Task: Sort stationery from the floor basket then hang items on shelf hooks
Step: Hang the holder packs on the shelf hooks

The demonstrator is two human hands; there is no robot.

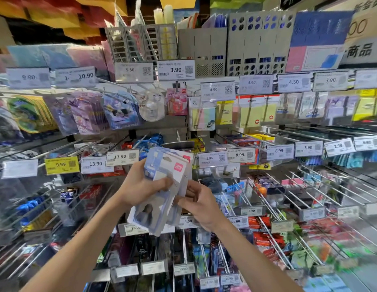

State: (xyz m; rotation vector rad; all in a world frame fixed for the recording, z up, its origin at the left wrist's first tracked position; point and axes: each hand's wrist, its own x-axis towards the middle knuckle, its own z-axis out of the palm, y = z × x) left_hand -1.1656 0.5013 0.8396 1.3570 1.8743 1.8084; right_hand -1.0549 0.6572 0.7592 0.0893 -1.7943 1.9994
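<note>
I hold a small stack of pale blue and white blister packs [160,192] with red brand tags in front of the shelf, at mid height. My left hand [141,184] grips the stack from its left side, thumb across the front. My right hand [199,204] pinches the right edge of the packs from behind. The packs tilt slightly to the right. Metal shelf hooks [265,199] stick out toward me all around the stack. The floor basket is out of view.
Rows of hooks carry hung stationery with price tags: sticky notes [246,114] upper right, character packs [118,110] upper left, red packs [265,230] lower right. Grey file holders [204,49] stand on the top shelf. An 11.90 price tag [122,158] sits just left of the stack.
</note>
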